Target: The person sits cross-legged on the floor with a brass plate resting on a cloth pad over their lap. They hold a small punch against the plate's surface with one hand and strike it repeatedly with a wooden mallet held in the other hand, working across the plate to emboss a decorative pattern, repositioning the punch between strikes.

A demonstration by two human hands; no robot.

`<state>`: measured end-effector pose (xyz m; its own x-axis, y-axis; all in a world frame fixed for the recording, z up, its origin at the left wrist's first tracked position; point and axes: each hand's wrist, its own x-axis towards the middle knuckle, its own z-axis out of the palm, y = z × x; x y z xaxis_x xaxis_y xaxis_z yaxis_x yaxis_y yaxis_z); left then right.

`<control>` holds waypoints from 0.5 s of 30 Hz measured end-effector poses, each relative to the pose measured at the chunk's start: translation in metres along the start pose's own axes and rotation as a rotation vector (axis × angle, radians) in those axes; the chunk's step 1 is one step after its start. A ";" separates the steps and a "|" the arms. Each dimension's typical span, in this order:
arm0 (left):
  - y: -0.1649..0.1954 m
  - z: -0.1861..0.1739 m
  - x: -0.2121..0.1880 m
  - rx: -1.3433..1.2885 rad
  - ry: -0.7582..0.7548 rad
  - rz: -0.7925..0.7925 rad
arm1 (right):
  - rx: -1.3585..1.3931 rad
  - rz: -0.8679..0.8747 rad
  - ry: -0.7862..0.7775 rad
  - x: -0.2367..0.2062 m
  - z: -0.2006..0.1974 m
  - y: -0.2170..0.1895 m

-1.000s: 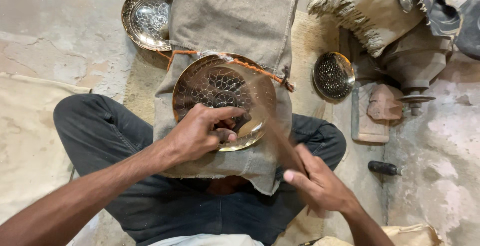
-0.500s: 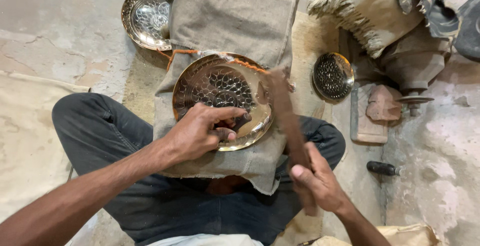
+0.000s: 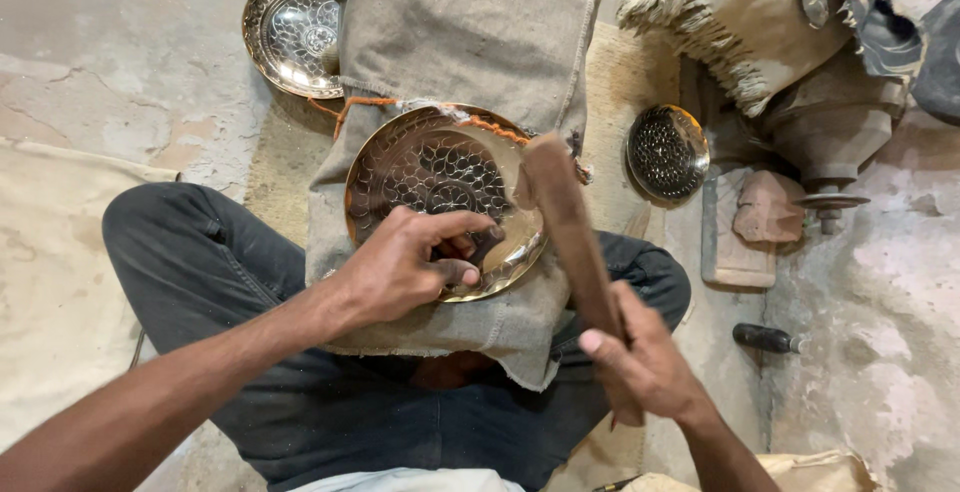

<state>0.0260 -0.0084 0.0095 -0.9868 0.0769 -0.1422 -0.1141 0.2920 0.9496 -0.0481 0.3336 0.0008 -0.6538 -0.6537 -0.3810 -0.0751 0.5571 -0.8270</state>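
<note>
A: Status, L hand (image 3: 410,267)?
B: Fingers pinched shut on a small dark punch (image 3: 487,242), tip set on the brass plate (image 3: 440,177). Plate lies on a burlap pad (image 3: 455,42) over the lap, approx centre of view.
A: R hand (image 3: 645,362)?
B: Fist closed round a wooden mallet (image 3: 570,232), head raised above plate's right rim, not touching.
A: Progress?
B: Judged: scale pattern covers most of the face; near edge looks plainer, so some left. Can't tell exactly.
A: Surroundings?
B: Cracked concrete floor (image 3: 120,62). Second patterned plate (image 3: 295,32) top left, small perforated bowl (image 3: 667,152) right, frayed cloth (image 3: 730,22) beyond it.
</note>
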 end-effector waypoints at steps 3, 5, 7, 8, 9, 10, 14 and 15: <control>0.000 0.001 0.001 0.009 0.001 0.047 | 0.315 -0.072 0.146 0.003 0.000 0.007; 0.000 0.001 0.001 0.010 0.007 0.060 | 0.039 -0.277 0.208 0.007 -0.001 0.009; -0.002 0.001 0.000 0.005 0.007 0.074 | -0.755 -0.536 0.189 0.012 -0.004 0.007; -0.003 0.001 -0.001 -0.001 0.001 0.080 | -0.602 -0.392 0.112 0.013 -0.006 0.005; -0.004 0.002 -0.001 -0.005 -0.002 0.087 | -0.441 -0.254 0.030 0.014 -0.008 0.002; -0.004 0.002 -0.001 0.001 0.016 0.079 | -0.274 -0.120 -0.060 0.015 -0.009 -0.001; -0.006 0.007 -0.002 0.008 0.076 0.091 | 0.360 -0.099 0.028 0.015 -0.003 -0.016; -0.006 0.007 -0.002 0.010 0.083 0.110 | 0.251 -0.069 -0.019 0.016 -0.004 -0.020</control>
<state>0.0296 -0.0032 0.0022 -0.9995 0.0298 -0.0137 -0.0043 0.2962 0.9551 -0.0597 0.3140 0.0128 -0.6392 -0.6965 -0.3261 0.0715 0.3683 -0.9269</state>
